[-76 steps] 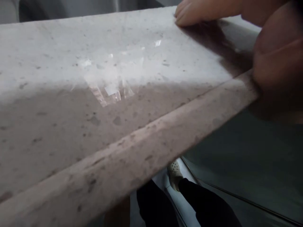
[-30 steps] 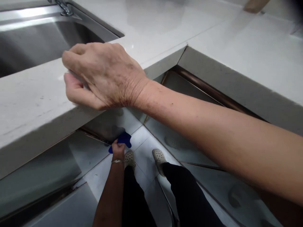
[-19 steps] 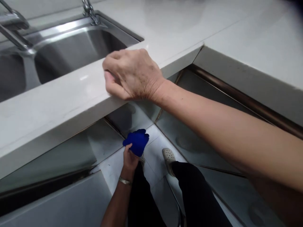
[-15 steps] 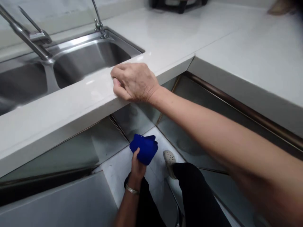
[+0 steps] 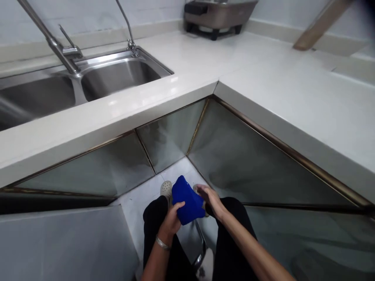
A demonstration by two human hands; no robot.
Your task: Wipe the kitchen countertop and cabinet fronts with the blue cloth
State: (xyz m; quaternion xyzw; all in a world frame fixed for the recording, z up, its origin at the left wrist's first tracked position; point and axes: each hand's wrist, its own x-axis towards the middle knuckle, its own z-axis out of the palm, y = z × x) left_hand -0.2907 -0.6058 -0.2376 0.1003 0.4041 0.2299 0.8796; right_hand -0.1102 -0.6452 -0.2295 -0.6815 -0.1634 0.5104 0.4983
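A folded blue cloth (image 5: 187,201) hangs low over the floor, between my knees. My left hand (image 5: 172,221) is closed on its near left edge, thumb lying on top and the other fingers hidden beneath. Just right of the cloth is my right hand (image 5: 213,200), its fingers stretched out toward the cloth's right side. Whether those fingertips touch the fabric I cannot tell. A bracelet (image 5: 163,243) circles my left wrist.
White countertop (image 5: 249,62) runs along the left and right, meeting in a corner. A double steel sink (image 5: 123,74) with a faucet (image 5: 66,58) is set into it. An electric pan (image 5: 218,17) stands at the back. Cabinet doors (image 5: 249,156) and a grey panel (image 5: 67,242) surround my legs.
My right hand has left the counter's front edge and come down beside the blue cloth. The cloth stays in my left hand, now more spread out. The view has tilted up slightly.
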